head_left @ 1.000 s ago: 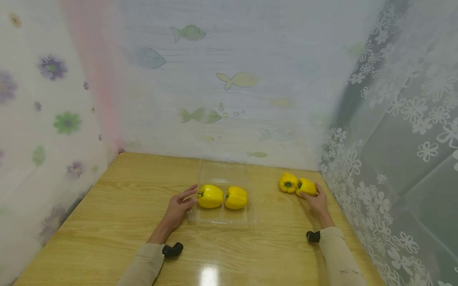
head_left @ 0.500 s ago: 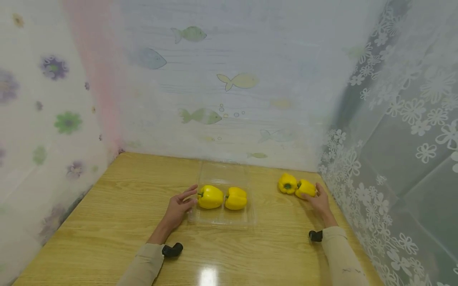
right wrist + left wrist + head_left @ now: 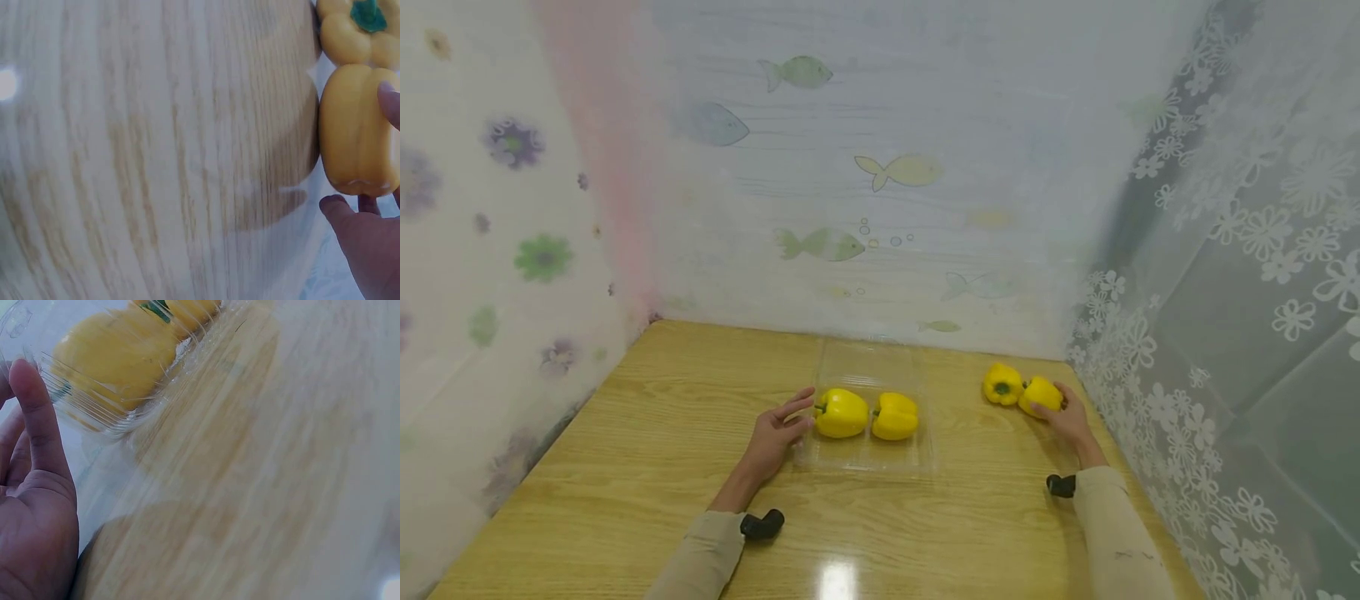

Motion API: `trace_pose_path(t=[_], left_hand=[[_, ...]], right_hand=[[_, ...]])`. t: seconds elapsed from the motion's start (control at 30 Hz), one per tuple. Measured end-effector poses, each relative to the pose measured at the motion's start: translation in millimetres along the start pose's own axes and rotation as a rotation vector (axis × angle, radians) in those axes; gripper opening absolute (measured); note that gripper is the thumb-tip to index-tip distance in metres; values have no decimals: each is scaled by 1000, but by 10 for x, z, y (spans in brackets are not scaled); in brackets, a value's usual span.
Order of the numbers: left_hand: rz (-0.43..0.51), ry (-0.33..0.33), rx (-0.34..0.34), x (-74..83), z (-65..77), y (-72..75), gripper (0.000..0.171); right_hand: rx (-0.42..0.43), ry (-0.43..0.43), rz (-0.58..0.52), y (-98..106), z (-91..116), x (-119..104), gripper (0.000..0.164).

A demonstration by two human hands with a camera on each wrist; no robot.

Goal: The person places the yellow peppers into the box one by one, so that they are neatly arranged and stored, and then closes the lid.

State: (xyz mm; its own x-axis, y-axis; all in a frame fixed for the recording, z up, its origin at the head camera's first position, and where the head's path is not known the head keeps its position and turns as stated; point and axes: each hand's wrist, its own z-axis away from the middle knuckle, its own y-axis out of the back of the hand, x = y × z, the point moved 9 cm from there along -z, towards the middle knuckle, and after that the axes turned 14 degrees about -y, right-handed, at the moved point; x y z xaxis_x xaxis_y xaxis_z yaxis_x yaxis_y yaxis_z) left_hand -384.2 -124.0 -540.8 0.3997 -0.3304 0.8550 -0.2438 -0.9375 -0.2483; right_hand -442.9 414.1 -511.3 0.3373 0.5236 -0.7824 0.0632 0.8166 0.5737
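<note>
Three pale patterned curtains (image 3: 1000, 108) stand round a light-brown wooden table (image 3: 625, 483). At lower centre, a clear plastic tray (image 3: 867, 457) holds two glossy yellow bell peppers (image 3: 841, 413); the left hand (image 3: 772, 435), fingers extended, touches the tray's rim. At right, the right hand (image 3: 1070, 419) grips a third yellow pepper (image 3: 1042, 395), just beside a fourth yellow pepper (image 3: 1002, 384).

A wood-grain table (image 3: 647, 433) carries a clear plastic container (image 3: 867, 458) and, to its right, two yellow bell peppers (image 3: 1002, 385).

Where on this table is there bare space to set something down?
Bare table lies left of the left hand, and between the clear container and the right pepper pair. Crowded: around the right hand, and the container's peppers.
</note>
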Motion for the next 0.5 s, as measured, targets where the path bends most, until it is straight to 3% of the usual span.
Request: trace_pose_path(t=[0.27,0.5], left_hand=[[2,11,10,-11,0,8,51],[3,1,3,-18,0,10,52]], right_hand=[[39,8,-69,25,22,39,79],[47,29,-24,25,78,45,80]])
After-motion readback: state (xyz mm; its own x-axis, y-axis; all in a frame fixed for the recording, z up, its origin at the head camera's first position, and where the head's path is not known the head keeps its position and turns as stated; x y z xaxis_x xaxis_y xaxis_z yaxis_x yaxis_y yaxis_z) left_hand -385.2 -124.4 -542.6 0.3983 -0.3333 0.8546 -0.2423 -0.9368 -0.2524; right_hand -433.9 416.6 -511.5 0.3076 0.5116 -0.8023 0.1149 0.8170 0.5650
